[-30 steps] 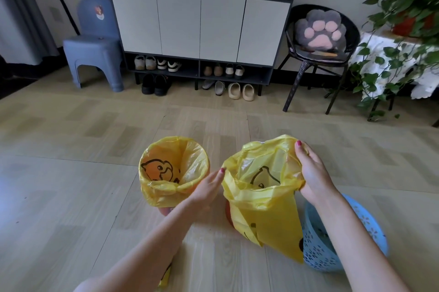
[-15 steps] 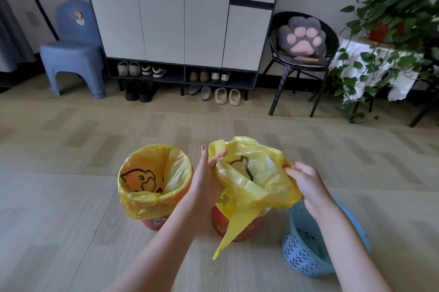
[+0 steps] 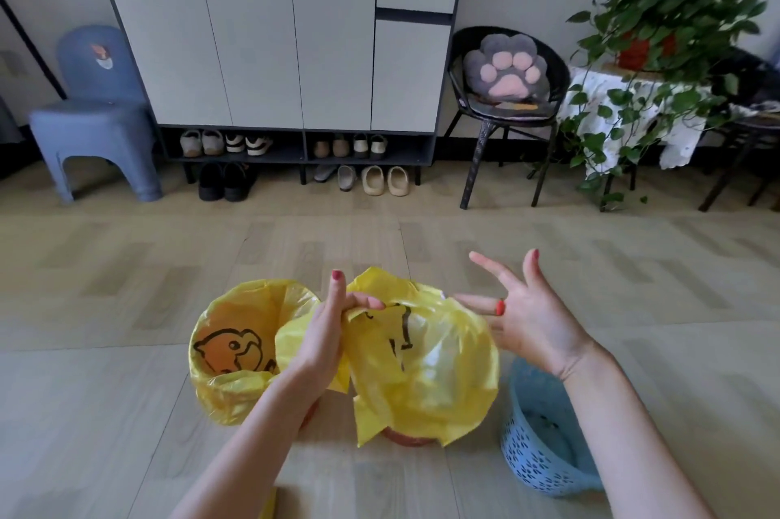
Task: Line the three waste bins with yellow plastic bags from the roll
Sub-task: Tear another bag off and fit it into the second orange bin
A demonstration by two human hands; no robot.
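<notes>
Left hand [image 3: 327, 333]: fingers and thumb pinched on the left rim of the second bag [image 3: 422, 371], probably to keep its mouth up over the bin while the other side waited to be reset.

Right hand [image 3: 529, 318]: fingers spread wide, palm toward the bag, holding nothing and just beside the bag's right edge. Half a second earlier it had gripped that edge; it had since let go and lifted clear, likely to take a fresh hold lower on the rim.

Second bag: yellow, ballooned, draped over the middle bin [image 3: 405, 436], of which only a reddish base showed beneath the plastic. Rim not yet folded down all round, by the look of it. A second earlier the bag had hung loose and long from the right hand; here it sat lower and wider over the bin.

First bin [image 3: 236, 358]: to the left, already lined, yellow rim turned down outside, duck print showing inside. It touched the second bag near the left wrist.

Blue bin [image 3: 544, 447]: perforated, to the right, no bag in it, partly behind the right forearm.

Roll [image 3: 270, 506]: probably the yellow sliver at the bottom edge by the left forearm; too little showed to be sure.

Surroundings: wood floor [image 3: 105, 307], cabinet [image 3: 274, 41] with shoes beneath.

Tally: one bin lined, one in hand, one untouched.
</notes>
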